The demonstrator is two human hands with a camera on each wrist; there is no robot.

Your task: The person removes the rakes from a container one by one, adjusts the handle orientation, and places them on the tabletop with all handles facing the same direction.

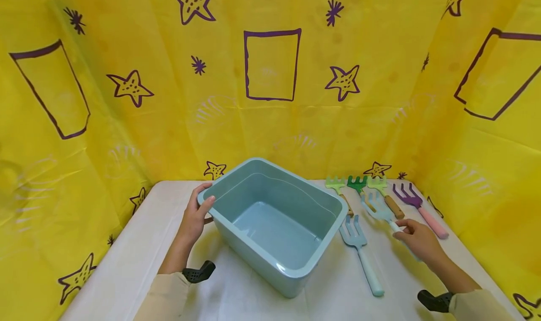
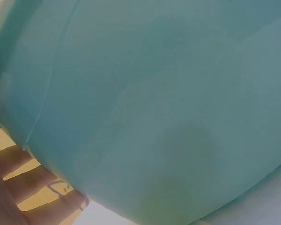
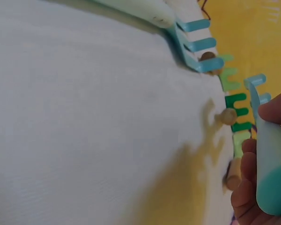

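A light blue-green plastic bin [image 1: 270,217] is tilted over the white table. My left hand [image 1: 197,213] grips its left corner rim, thumb over the edge; in the left wrist view the fingers [image 2: 33,180] lie against its outside. My right hand [image 1: 416,239] pinches the handle of a light blue hand fork [image 1: 379,211], raised off the table, as its shadow in the right wrist view [image 3: 271,154] suggests. Left of it, another light blue hand fork [image 1: 361,253] lies on the table. The bin's inside shows nothing in it.
Behind lie small rakes with wooden handles, two light green rakes [image 1: 377,184] and a dark green rake [image 1: 357,184]. A purple fork with a pink handle [image 1: 422,210] lies at the right. Yellow patterned cloth [image 1: 270,138] walls the table [image 1: 127,264] on three sides.
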